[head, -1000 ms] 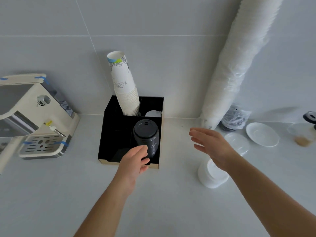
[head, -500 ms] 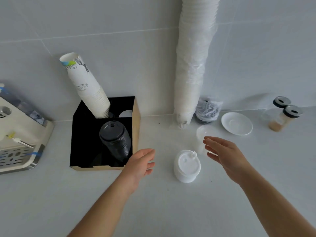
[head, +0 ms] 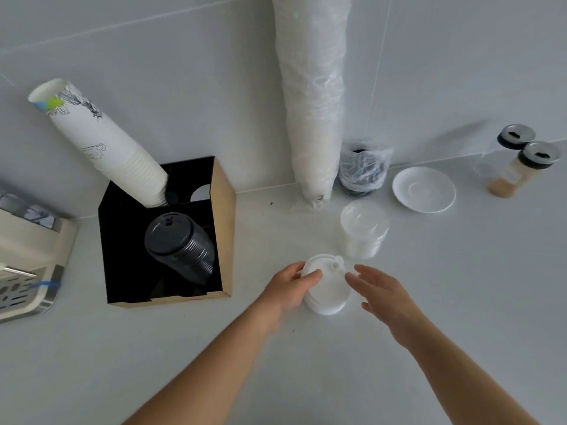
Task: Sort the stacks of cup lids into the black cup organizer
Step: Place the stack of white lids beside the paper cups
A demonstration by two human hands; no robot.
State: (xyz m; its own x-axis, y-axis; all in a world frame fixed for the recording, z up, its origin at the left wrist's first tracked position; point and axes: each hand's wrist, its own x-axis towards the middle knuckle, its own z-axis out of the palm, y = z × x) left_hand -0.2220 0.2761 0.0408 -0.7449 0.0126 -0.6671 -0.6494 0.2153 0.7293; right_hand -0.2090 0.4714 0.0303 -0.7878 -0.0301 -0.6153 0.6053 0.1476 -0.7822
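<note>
A stack of white lids (head: 329, 286) stands on the counter just right of the black cup organizer (head: 122, 240). My left hand (head: 291, 286) rests against the stack's left side, thumb over its rim. On the stack's right, my right hand (head: 377, 289) is spread with fingers apart, close to the lids. A stack of black lids (head: 181, 250) leans inside the organizer's front right compartment. Paper cups (head: 104, 145) lean out of a rear compartment. A stack of clear lids (head: 362, 230) stands behind the white one.
A tall sleeve of white cups in plastic (head: 313, 96) leans on the tiled wall. Beside it are a bag of dark lids (head: 363, 168), a white saucer (head: 423, 190) and two jars (head: 518, 167). A cream machine (head: 27, 259) sits at the left edge.
The view has swung right. My left hand left the organizer and went right to the white lid stack; my right hand drew in toward the stack's other side.
</note>
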